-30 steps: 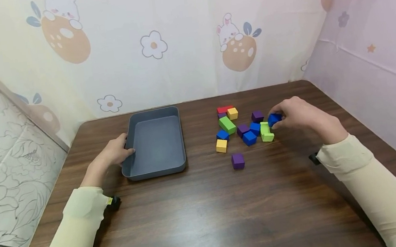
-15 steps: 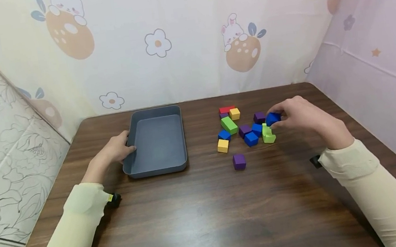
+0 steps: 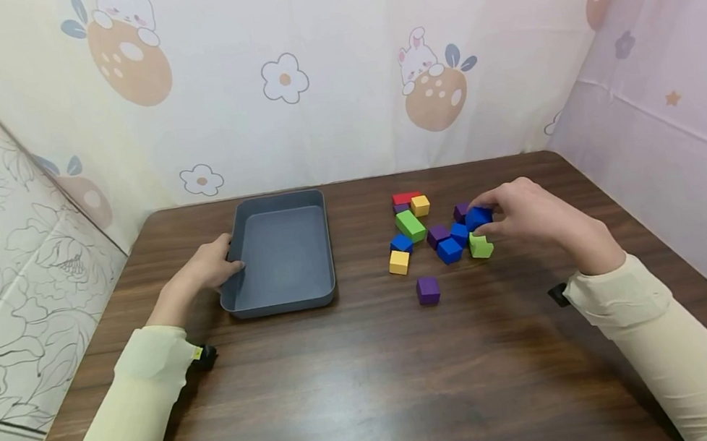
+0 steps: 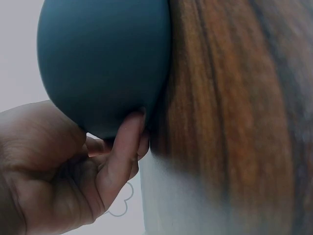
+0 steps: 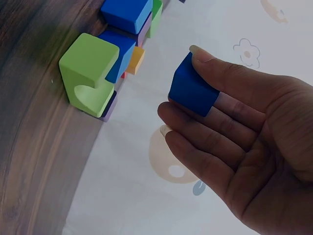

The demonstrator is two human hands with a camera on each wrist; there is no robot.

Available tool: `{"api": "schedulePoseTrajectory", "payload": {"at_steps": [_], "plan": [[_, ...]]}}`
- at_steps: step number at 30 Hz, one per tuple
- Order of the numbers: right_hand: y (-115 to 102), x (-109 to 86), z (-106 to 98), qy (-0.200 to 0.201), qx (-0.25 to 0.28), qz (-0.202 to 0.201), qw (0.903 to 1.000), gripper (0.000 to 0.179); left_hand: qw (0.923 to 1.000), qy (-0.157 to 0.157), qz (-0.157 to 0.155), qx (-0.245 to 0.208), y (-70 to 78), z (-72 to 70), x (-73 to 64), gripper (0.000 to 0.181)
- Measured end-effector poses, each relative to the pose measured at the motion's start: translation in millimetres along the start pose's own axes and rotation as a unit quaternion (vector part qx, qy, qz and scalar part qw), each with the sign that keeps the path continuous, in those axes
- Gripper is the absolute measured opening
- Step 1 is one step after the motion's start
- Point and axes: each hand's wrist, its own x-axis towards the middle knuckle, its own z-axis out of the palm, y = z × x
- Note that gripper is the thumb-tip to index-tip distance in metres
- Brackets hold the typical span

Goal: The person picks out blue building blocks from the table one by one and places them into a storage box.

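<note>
My left hand (image 3: 203, 268) grips the left edge of a dark grey rectangular tray (image 3: 284, 259), thumb over the rim. In the left wrist view, curled fingers lie against the outer wall of the tray (image 4: 105, 58). On the right, my right hand (image 3: 532, 213) pinches a blue block (image 3: 478, 218) between thumb and fingers. In the right wrist view this blue block (image 5: 193, 90) is held apart from a light green block (image 5: 88, 63) with a rounded notch. That green block (image 3: 481, 247) sits on the table just below the held block in the head view, partly hidden by thumb and block.
Loose blocks lie right of the tray: blue blocks (image 3: 449, 250), a green block (image 3: 410, 226), yellow blocks (image 3: 400, 262), a red block (image 3: 406, 198) and purple ones. One purple block (image 3: 428, 290) stands alone nearer the front. A patterned curtain (image 3: 348, 119) hangs behind the wooden table (image 3: 360, 394).
My right hand has moved a little left with the blue block, which now covers part of the notched green block. My left hand keeps its grip on the tray. The head view has shifted slightly.
</note>
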Motion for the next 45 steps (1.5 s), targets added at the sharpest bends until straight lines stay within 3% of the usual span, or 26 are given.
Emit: {"api": "schedulePoseTrajectory", "payload": {"at_steps": [9, 26, 37, 45], "plan": [[-8, 1.2, -1, 0.000, 0.010, -0.023, 0.9997, 0.037, 1.0000, 0.002, 0.002, 0.000, 0.5, 3.3, 2.3, 0.070], [-29, 20.7, -5, 0.008, 0.006, -0.071, 0.9974, 0.036, 0.9999, 0.003, -0.002, -0.010, -4.0, 4.4, -0.1, 0.068], [-57, 33.8, -8, 0.012, 0.014, -0.082, 0.9964, 0.043, 1.0000, 0.007, -0.001, -0.007, -1.8, 3.0, -0.2, 0.069], [-83, 44.3, -8, 0.017, 0.025, -0.103, 0.9942, 0.038, 1.0000, 0.003, 0.000, 0.000, 0.0, 1.8, -1.4, 0.068]]}}
